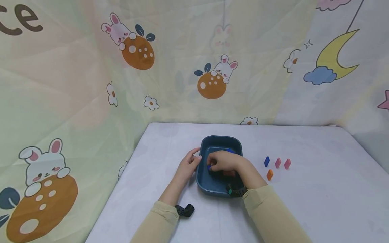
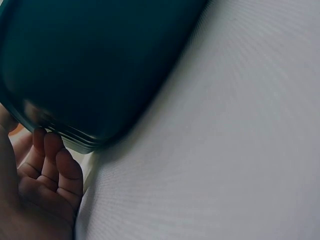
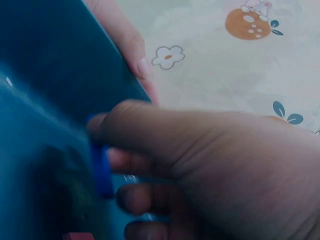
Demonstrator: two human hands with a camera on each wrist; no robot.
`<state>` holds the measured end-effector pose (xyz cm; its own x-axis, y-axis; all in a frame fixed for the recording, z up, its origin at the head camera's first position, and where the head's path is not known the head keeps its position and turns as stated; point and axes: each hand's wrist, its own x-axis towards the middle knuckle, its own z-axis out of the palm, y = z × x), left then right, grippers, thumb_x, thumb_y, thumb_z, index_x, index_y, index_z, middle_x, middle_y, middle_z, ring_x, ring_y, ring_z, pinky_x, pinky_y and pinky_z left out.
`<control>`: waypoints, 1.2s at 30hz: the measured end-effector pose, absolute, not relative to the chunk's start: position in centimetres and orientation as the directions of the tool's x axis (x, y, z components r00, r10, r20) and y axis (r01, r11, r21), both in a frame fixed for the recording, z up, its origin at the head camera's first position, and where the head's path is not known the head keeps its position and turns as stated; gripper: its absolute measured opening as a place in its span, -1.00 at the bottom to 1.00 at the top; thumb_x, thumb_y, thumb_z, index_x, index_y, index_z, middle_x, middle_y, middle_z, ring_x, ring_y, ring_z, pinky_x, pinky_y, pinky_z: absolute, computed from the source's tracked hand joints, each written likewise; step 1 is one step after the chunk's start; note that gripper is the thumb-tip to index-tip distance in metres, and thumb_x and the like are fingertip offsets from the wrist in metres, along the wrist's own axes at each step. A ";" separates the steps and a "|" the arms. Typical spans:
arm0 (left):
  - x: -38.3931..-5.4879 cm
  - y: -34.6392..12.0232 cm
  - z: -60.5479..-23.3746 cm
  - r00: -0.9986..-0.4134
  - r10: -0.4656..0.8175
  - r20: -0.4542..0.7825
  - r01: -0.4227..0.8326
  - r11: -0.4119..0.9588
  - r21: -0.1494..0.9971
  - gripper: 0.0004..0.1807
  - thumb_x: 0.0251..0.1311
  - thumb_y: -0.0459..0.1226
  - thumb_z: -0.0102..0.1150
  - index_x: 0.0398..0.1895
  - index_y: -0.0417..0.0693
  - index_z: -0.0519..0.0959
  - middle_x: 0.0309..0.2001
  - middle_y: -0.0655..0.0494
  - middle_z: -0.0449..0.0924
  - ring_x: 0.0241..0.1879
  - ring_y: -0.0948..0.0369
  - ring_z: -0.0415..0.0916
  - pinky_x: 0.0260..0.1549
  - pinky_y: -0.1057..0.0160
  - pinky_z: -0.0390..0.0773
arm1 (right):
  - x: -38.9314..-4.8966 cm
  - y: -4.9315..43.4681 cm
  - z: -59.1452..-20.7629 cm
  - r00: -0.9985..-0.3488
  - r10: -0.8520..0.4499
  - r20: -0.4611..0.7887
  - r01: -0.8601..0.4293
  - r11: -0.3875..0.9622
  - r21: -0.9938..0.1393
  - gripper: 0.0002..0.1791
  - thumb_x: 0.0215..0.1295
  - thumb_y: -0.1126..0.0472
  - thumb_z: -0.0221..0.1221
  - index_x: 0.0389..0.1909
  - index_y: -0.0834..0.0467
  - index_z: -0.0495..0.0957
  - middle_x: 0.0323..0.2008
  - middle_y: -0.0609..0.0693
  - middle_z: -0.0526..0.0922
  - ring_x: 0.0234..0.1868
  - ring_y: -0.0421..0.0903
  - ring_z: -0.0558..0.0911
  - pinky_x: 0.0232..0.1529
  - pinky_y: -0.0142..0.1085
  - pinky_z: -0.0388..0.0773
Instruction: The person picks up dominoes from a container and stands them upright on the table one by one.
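Observation:
Inside the dark blue plastic bin [image 1: 217,187], my right hand [image 1: 223,160] pinches a small blue block [image 3: 101,172] between thumb and fingers. The block stands on end near the bin's left side. My left hand [image 1: 187,165] rests against the outside of the bin's left wall, with its thumb at the rim. In the left wrist view its bent fingertips [image 2: 53,142] touch the outer wall. Another blue piece [image 1: 230,150] lies toward the back of the bin, and a reddish block [image 1: 229,173] shows under the right hand, which partly hides both.
Right of the bin, on the white-covered table [image 1: 319,202], stand a blue block [image 1: 266,161], two pink blocks [image 1: 278,163] and an orange block [image 1: 269,174]. A printed cloth backdrop [image 1: 179,50] rises behind the table and at its left.

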<state>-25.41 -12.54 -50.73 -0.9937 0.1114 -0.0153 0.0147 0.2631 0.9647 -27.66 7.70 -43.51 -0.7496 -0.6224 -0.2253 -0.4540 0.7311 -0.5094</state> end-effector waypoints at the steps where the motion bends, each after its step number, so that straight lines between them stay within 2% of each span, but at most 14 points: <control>1: -25.4 -12.6 -50.8 -0.993 0.114 -0.013 0.017 0.262 0.965 -0.55 0.39 0.05 0.06 0.32 0.48 0.39 -0.28 0.08 0.58 -0.35 0.14 0.48 -0.33 0.23 0.49 | -27.7 7.7 -43.4 -0.750 -0.627 -0.209 -0.464 0.725 -0.509 -0.86 0.31 0.12 0.25 -0.14 -0.02 0.63 -0.31 -0.18 0.58 -0.24 -0.17 0.53 -0.13 -0.23 0.49; 12: -25.6 -12.8 -51.1 -0.992 0.122 -0.033 0.001 0.268 0.963 -0.48 0.30 0.21 0.08 0.32 0.54 0.37 -0.24 0.10 0.60 -0.33 0.12 0.50 -0.32 0.23 0.51 | -27.7 8.3 -41.7 -0.777 -0.626 -0.072 -0.491 0.674 -0.552 -0.80 0.32 0.09 0.24 -0.05 -0.04 0.62 -0.28 -0.20 0.60 -0.24 -0.18 0.54 -0.16 -0.27 0.52; 25: -25.6 -12.5 -51.0 -0.993 0.113 -0.028 0.003 0.271 0.963 -0.54 0.35 0.12 0.08 0.30 0.56 0.39 -0.27 0.09 0.58 -0.37 0.12 0.49 -0.35 0.23 0.49 | -27.1 9.5 -40.6 -0.815 -0.578 -0.026 -0.448 0.659 -0.605 -0.74 0.30 0.09 0.26 0.00 -0.05 0.58 -0.14 -0.16 0.65 -0.19 -0.12 0.60 -0.11 -0.24 0.60; 29: -25.6 -12.5 -50.9 -0.993 0.113 -0.032 0.000 0.274 0.962 -0.54 0.36 0.11 0.07 0.31 0.53 0.39 -0.27 0.09 0.58 -0.37 0.13 0.48 -0.37 0.24 0.49 | -26.8 10.2 -40.3 -0.827 -0.562 -0.016 -0.437 0.659 -0.612 -0.75 0.30 0.10 0.26 -0.02 -0.12 0.55 -0.15 -0.16 0.64 -0.18 -0.13 0.59 -0.14 -0.27 0.60; 36: -25.4 -12.5 -50.6 -0.995 0.099 -0.033 -0.006 0.267 0.964 -0.53 0.35 0.08 0.10 0.32 0.50 0.40 -0.28 0.08 0.58 -0.38 0.14 0.48 -0.38 0.24 0.48 | -26.2 11.7 -39.5 -0.834 -0.551 0.013 -0.441 0.653 -0.615 -0.70 0.31 0.13 0.26 0.05 -0.04 0.53 -0.18 -0.11 0.63 -0.22 -0.12 0.55 -0.25 -0.29 0.57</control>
